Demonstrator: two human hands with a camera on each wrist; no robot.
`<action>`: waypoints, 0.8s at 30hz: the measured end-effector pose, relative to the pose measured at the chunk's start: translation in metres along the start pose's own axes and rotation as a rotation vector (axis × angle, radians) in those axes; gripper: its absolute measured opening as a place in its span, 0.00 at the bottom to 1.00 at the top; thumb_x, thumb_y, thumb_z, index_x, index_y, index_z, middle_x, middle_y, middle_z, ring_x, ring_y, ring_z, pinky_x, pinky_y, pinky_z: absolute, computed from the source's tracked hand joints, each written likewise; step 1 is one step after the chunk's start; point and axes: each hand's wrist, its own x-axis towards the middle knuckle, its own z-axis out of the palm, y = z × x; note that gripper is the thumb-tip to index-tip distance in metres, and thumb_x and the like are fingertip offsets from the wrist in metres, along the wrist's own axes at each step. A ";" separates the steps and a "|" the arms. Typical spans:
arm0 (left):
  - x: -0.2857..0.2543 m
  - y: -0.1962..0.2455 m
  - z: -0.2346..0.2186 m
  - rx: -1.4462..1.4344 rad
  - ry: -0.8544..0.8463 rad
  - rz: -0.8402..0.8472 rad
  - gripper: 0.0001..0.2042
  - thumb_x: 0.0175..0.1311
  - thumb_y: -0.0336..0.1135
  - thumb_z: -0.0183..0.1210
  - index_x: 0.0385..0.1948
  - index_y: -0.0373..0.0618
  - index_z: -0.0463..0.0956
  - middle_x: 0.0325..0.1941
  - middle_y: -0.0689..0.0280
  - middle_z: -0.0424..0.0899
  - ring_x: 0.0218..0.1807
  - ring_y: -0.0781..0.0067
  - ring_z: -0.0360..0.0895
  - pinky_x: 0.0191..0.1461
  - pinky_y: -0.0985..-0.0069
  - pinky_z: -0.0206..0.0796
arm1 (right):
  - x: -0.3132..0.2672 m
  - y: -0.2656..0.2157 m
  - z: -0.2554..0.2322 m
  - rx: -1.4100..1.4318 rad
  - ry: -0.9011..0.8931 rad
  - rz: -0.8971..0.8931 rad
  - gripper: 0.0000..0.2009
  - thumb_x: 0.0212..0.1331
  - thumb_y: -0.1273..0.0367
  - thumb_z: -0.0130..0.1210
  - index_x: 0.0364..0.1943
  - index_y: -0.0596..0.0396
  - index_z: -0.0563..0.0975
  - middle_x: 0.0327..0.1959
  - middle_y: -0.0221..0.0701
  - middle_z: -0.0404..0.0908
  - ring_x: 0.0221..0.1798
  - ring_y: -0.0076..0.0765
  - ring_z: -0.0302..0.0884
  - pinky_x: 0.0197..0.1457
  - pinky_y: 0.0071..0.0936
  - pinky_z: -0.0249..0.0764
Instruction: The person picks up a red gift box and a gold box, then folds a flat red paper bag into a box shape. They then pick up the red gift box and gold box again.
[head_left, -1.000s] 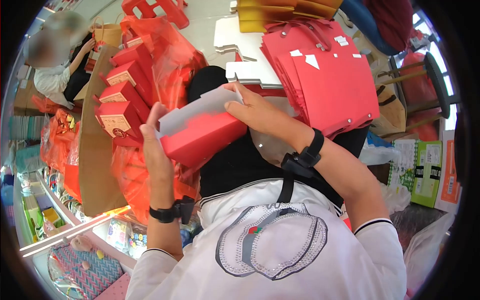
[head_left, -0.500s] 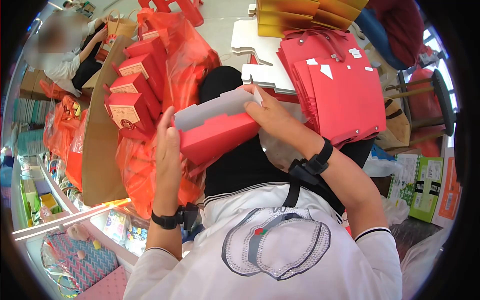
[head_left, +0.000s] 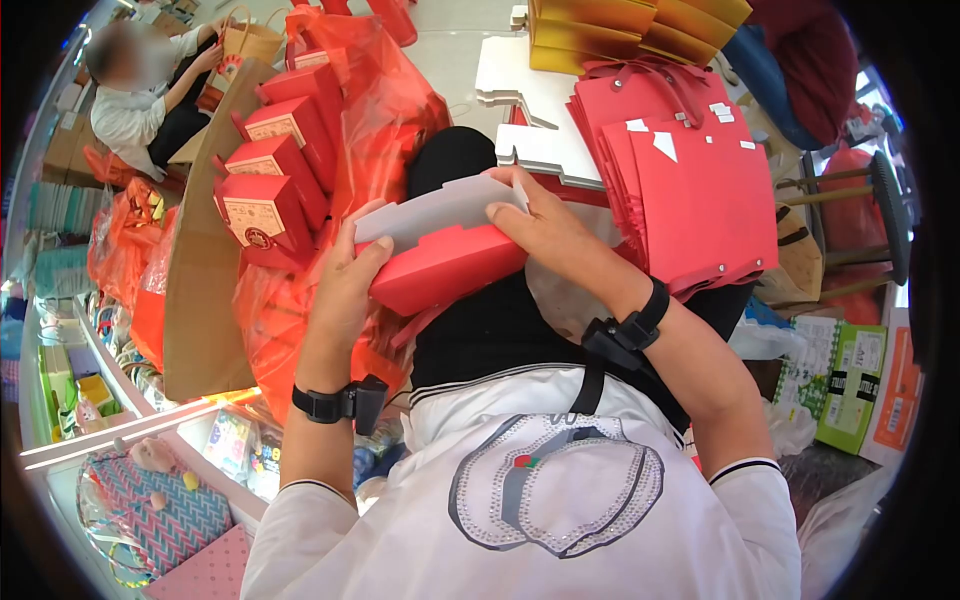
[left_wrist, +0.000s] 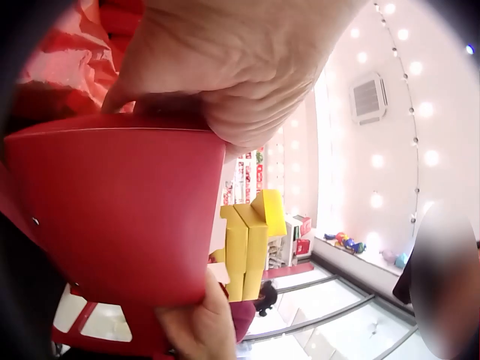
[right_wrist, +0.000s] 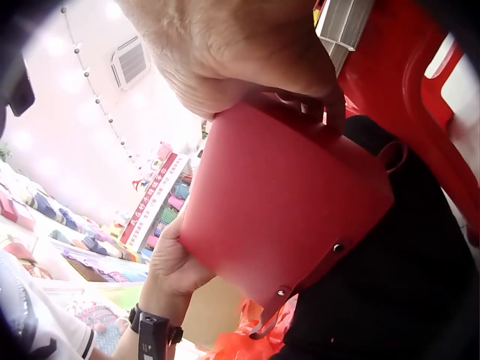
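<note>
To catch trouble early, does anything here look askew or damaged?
Small white pieces lie scattered on the red stack, perhaps stray scraps, and its left edges are fanned unevenly. No spill or damage shows.

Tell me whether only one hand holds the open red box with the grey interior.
No: the left hand and the right hand both grip the red box.

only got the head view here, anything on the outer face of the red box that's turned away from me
Observer: Yes, two metal studs show along one edge of the red box in the right wrist view.

Operator: any printed label on that face

Observer: None on the part that shows; it looks plain red.

Operator: and a handle anywhere

Observer: A red strap loop sticks out by one corner.
</note>
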 end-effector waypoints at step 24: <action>-0.002 -0.007 0.009 0.146 0.041 0.201 0.19 0.82 0.44 0.52 0.63 0.41 0.75 0.60 0.61 0.81 0.60 0.74 0.77 0.66 0.75 0.69 | 0.000 -0.027 -0.011 -0.078 -0.058 0.219 0.32 0.72 0.64 0.56 0.75 0.66 0.63 0.62 0.44 0.79 0.62 0.32 0.77 0.67 0.28 0.71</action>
